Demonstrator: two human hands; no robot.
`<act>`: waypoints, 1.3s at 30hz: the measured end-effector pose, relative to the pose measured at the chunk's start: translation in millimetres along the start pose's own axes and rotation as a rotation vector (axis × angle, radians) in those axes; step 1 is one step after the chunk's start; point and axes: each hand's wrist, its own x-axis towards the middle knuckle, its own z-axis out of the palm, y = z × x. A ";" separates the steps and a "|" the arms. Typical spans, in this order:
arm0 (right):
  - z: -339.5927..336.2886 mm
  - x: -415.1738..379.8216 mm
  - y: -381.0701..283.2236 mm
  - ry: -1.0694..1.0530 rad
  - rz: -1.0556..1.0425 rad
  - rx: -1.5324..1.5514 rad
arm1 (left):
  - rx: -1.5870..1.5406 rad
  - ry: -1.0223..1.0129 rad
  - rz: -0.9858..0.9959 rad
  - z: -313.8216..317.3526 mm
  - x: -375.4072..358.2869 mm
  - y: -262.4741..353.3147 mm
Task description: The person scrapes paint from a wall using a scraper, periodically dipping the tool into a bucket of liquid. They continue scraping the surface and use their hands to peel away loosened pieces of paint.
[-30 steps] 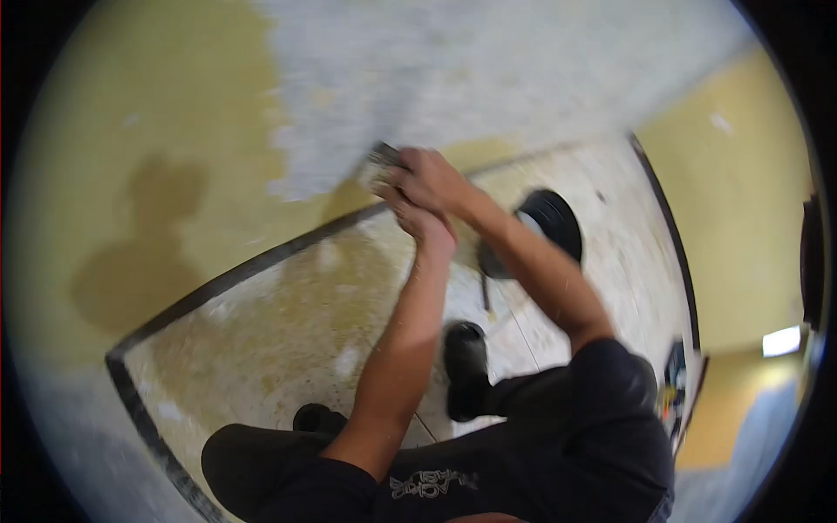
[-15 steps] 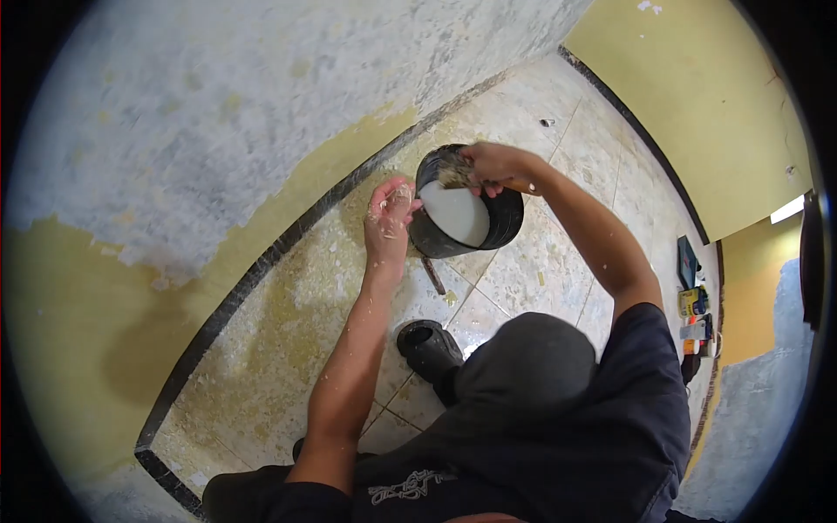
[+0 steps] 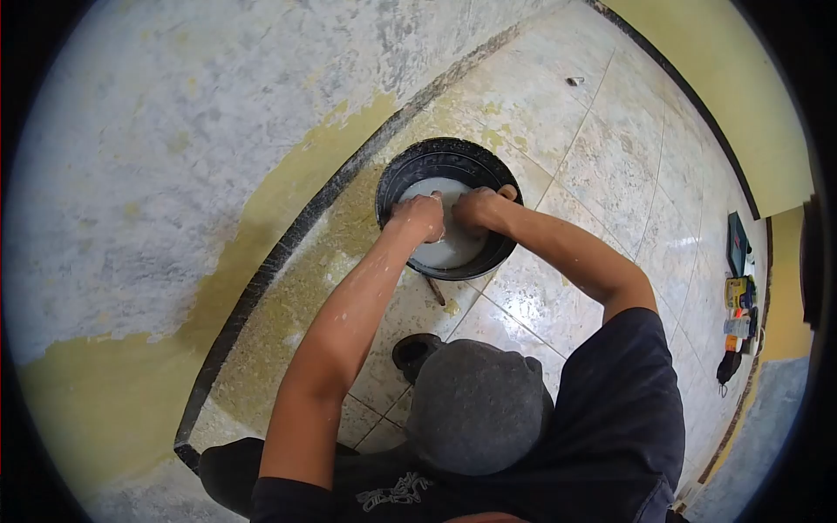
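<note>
A black bucket (image 3: 501, 166) on the tiled floor holds milky white liquid (image 3: 446, 253). Inside its rim my right hand (image 3: 478, 209) is closed around a brush, whose wooden handle end (image 3: 507, 191) sticks out behind the hand. The bristles are hidden below the fingers. Just left of it, my left hand (image 3: 421, 215) is over the liquid with its fingers curled downward. Whatever the left fingers hold, if anything, is out of sight. White specks dot both forearms. A thin brown strip (image 3: 436, 290) lies on the floor against the bucket's near side.
On the left rises a wall (image 3: 218, 131) with whitish patches over yellow paint, edged by a dark baseboard (image 3: 261, 270). Several containers and tools (image 3: 737, 296) stand along the right wall. Below the bucket is a dark shoe (image 3: 414, 356). A small object (image 3: 575, 81) lies on the far tiles.
My right hand has lowered the brush into the bucket. My left hand, earlier raised with fingers apart beside the rim, has moved right and down into the bucket. The view has shifted.
</note>
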 end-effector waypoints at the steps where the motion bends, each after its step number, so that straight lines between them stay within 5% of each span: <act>1: -1.6 -9.2 3.0 0.049 0.013 -0.018 | 0.028 -0.151 -0.054 5.1 15.0 2.8; 5: -6.5 -41.4 6.0 0.416 0.106 -0.042 | -0.032 -0.364 0.133 20.3 46.3 12.1; 11: -13.4 -82.8 9.1 0.429 0.153 0.047 | 0.172 -0.040 -0.039 46.1 59.8 -1.2; 13: -11.6 -91.2 9.1 0.638 0.151 0.022 | 0.163 -0.174 -0.123 34.6 67.8 6.3; 17: -2.3 -107.1 1.2 0.712 0.221 0.067 | 0.256 -0.366 -0.102 24.4 74.0 24.3; 19: 8.7 -108.9 1.8 0.693 0.223 0.056 | 0.401 -0.458 -0.001 50.5 88.2 14.4; 24: 22.9 -113.3 5.9 0.639 0.263 0.179 | 0.299 -0.638 -0.130 201.9 172.2 -31.3; 27: 26.1 -111.0 9.3 0.685 0.253 0.209 | 0.249 -0.686 -0.192 238.7 200.8 -51.2; 29: 27.9 -112.3 11.4 0.684 0.234 0.217 | 0.289 -0.345 0.082 233.6 186.2 -49.9; 32: 35.0 -118.7 24.7 0.780 0.194 0.253 | -0.167 -0.161 -0.027 69.3 88.6 14.7; 35: 59.3 -118.1 37.4 1.005 0.126 0.230 | -0.165 0.136 0.166 60.8 72.5 31.0; 36: 49.1 -124.3 32.5 0.929 0.216 0.284 | 0.031 0.439 0.229 75.7 74.5 35.0; 38: 20.8 -137.6 19.0 0.843 0.363 0.348 | 0.121 0.356 0.287 24.7 53.2 39.1; 39: 16.9 -139.8 21.0 0.861 0.415 0.287 | 0.206 1.163 0.338 37.9 37.1 29.2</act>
